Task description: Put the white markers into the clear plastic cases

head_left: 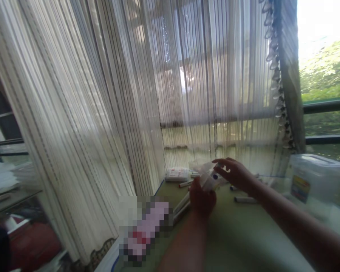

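Observation:
Above the far part of a green table [229, 234], my left hand [203, 198] is closed on a clear plastic bag [207, 180]. My right hand [234, 172] is at the bag's upper right, its fingers bent round a small item that is too blurred to name. A dark blue spot shows on or in the bag near my right fingers. Markers lie on the table around both hands, one with a red end [184, 184] left of my left hand and another [245, 200] under my right forearm.
A white packet [177, 174] lies at the table's far left edge. On the right stands a clear plastic container [317, 181] with a colourful label. A pixelated pink object [150, 226] is at the near left. Sheer striped curtains [102, 113] hang behind the table.

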`<action>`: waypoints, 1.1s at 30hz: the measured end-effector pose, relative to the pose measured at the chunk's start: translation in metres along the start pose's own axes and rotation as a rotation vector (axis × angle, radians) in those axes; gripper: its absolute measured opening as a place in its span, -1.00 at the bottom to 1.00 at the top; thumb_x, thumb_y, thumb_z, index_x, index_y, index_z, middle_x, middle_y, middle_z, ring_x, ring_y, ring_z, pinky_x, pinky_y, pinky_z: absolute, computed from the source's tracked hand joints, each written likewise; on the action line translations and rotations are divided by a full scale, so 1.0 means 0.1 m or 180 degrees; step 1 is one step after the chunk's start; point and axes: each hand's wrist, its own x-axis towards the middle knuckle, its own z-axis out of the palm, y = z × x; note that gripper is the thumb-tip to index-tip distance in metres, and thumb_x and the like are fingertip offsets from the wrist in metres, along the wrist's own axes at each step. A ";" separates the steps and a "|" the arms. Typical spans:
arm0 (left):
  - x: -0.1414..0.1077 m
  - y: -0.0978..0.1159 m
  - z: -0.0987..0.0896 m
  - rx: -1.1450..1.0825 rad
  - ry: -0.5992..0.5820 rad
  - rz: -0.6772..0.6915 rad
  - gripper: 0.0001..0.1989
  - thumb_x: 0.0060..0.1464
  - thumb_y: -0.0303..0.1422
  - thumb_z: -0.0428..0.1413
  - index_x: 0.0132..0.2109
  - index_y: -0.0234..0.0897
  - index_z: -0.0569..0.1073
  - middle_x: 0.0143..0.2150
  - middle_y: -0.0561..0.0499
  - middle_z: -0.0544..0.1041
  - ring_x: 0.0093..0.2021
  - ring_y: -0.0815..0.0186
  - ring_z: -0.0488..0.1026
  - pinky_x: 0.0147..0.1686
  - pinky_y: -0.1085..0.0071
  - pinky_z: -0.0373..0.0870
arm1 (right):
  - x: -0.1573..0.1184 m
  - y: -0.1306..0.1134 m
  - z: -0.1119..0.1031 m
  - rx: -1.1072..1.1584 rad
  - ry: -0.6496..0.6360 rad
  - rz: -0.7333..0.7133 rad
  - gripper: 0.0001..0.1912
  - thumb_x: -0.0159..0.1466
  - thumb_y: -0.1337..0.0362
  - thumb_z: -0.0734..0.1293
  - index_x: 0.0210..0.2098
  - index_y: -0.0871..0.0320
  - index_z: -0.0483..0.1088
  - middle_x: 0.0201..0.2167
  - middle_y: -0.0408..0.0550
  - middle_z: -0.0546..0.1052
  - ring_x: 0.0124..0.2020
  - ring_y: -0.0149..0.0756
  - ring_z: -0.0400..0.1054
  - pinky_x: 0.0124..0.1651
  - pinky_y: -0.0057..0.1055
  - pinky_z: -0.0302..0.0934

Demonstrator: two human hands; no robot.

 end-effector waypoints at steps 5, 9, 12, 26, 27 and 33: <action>0.01 0.04 0.02 -0.0223 -0.0003 -0.0106 -0.63 -0.23 -0.51 0.10 -0.18 -0.21 0.29 -0.26 -0.08 0.49 -0.21 0.17 0.46 -0.18 0.30 0.39 | -0.12 0.04 0.22 0.0103 0.0533 -0.0406 -0.64 0.32 0.16 0.10 -0.06 0.13 0.42 -0.35 0.06 0.54 -0.22 -0.14 0.34 -0.16 -0.18 0.29; -0.01 0.02 0.03 -0.0319 0.0048 0.0053 -0.66 -0.25 -0.52 0.09 -0.23 -0.22 0.29 -0.29 -0.08 0.49 -0.26 0.18 0.46 -0.24 0.32 0.39 | -0.24 0.09 0.39 0.0349 0.0934 -0.0346 -0.67 0.34 0.21 0.06 -0.07 0.11 0.38 -0.30 0.05 0.52 -0.18 -0.15 0.34 -0.14 -0.18 0.31; 0.00 -0.02 0.05 -0.0363 0.0100 0.0099 -0.65 -0.27 -0.54 0.08 -0.23 -0.24 0.29 -0.28 -0.11 0.49 -0.25 0.15 0.46 -0.22 0.30 0.39 | -0.40 0.12 0.55 0.0366 0.1158 -0.0298 -0.68 0.34 0.24 0.05 -0.05 0.09 0.35 -0.18 0.08 0.49 -0.09 -0.14 0.33 -0.07 -0.14 0.30; 0.00 0.01 0.23 -0.0116 -0.0156 0.0323 -0.60 0.01 -0.36 0.07 0.02 -0.33 0.26 -0.07 -0.23 0.47 -0.05 0.09 0.44 -0.07 0.26 0.35 | -0.62 0.14 0.76 -0.0147 0.1450 -0.0645 -0.26 0.27 0.29 0.18 0.33 0.06 -0.29 0.28 0.25 -0.01 0.30 0.04 -0.09 0.16 0.10 0.09; 0.00 0.02 0.24 -0.0135 -0.0234 0.0329 -0.61 0.02 -0.36 0.07 0.03 -0.32 0.26 -0.08 -0.21 0.47 -0.06 0.11 0.44 -0.07 0.28 0.35 | -0.62 0.15 0.74 -0.0137 0.1490 -0.0612 -0.27 0.27 0.28 0.19 0.33 0.06 -0.26 0.27 0.25 0.01 0.29 0.03 -0.07 0.15 0.09 0.11; 0.08 0.05 0.15 -0.0247 -0.0430 0.0201 -0.72 0.01 -0.36 0.07 -0.09 -0.30 0.32 -0.19 -0.14 0.49 -0.19 0.16 0.47 -0.22 0.33 0.38 | -0.62 0.12 0.71 -0.0223 0.1420 -0.0637 -0.31 0.24 0.28 0.23 0.29 0.06 -0.15 0.17 0.23 0.13 0.23 0.04 0.02 0.13 0.07 0.14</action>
